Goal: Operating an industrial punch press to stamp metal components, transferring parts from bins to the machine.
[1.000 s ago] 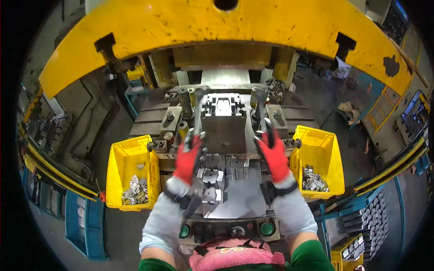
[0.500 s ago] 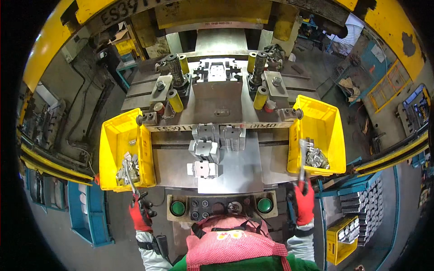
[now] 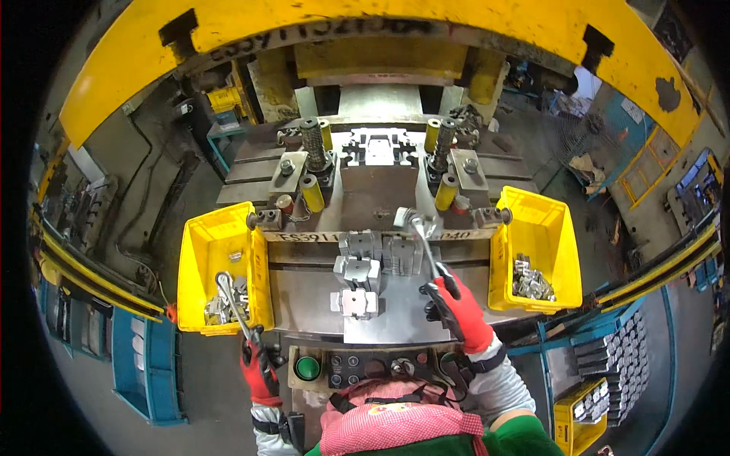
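Observation:
My left hand, in a red glove with dark fingers, is closed round a long metal hand tool with a rounded head. That tool's head reaches into the left yellow bin, over small metal pieces. My right hand, gloved alike, grips a similar metal tool over the table, right of the stacked metal parts. Shiny metal shows at its tip; whether a piece hangs there I cannot tell. Bracket-like metal parts stand in stacks on the steel plate.
Ahead stands a press die with guide posts, below a yellow press frame. At right is another yellow bin with small metal pieces. A control panel with a green button lies close to me. Blue racks flank the table.
My right hand has swung its tool from the right bin leftward over the table. My left hand keeps its tool at the left bin. The whole view has shifted a little.

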Available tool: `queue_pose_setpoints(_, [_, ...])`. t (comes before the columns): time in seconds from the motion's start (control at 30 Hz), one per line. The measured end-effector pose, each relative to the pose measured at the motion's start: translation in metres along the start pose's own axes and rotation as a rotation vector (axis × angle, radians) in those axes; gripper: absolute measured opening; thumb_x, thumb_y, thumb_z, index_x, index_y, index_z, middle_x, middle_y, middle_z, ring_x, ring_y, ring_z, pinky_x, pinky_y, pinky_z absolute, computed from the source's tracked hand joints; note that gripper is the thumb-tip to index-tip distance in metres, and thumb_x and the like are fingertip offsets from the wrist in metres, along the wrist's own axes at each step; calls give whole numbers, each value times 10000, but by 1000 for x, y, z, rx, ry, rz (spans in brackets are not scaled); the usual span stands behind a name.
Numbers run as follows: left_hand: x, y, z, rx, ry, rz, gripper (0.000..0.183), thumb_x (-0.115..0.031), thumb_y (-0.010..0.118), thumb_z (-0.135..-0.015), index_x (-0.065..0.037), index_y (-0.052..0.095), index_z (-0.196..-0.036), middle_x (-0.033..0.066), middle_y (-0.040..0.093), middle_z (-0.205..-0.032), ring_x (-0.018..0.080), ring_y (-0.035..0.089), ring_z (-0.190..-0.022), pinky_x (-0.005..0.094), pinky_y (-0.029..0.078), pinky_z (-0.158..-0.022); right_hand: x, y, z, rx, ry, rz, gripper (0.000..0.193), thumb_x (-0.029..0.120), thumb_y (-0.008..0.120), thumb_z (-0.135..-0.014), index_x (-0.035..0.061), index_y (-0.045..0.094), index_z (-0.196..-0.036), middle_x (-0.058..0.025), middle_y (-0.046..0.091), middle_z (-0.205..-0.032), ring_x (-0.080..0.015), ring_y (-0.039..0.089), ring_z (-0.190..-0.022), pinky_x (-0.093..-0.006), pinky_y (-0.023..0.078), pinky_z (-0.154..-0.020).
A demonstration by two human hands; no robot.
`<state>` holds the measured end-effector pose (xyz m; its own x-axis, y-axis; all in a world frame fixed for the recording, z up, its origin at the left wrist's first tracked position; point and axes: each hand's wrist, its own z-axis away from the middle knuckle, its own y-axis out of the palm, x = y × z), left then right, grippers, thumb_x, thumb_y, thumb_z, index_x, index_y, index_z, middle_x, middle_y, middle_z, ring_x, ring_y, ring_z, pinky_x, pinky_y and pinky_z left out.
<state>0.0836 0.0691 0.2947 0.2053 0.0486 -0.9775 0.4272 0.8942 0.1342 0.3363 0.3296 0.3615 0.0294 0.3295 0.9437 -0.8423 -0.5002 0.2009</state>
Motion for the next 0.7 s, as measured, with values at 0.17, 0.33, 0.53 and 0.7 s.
queue_pose_setpoints(0.17, [5,-14,-1,-3,27,60,367,-326,427,-843,-71,449,-1106,50,516,-663,116,491,-505,258,454,-447,35,3,-64,9,-358,219,469,175,541,-802,61,365,-1222,2,499,-854,-52,457,-755,-205,400,-659])
queue_pose_setpoints(0.33, [-8,1,-11,6,71,84,366,-325,446,-835,-71,452,-1098,55,530,-671,129,514,-530,264,457,-445,74,-2,-176,145,-480,389,310,183,568,-777,25,500,-1035,4,546,-862,-81,466,-772,-220,386,-712])
queue_pose_setpoints(0.53, [-5,-23,3,-129,-84,144,317,-275,484,-823,-82,472,-1074,41,529,-636,120,521,-523,252,460,-451,64,-6,-241,230,-244,370,218,210,569,-784,58,547,-939,42,520,-748,-33,454,-667,-200,381,-586])
queue_pose_setpoints(0.7, [15,-38,-1,-140,-63,115,317,-314,443,-841,-85,478,-1057,54,534,-644,134,513,-508,273,456,-448,60,6,-234,131,-344,637,323,286,539,-777,14,543,-952,-56,584,-849,-117,502,-790,-252,388,-715])
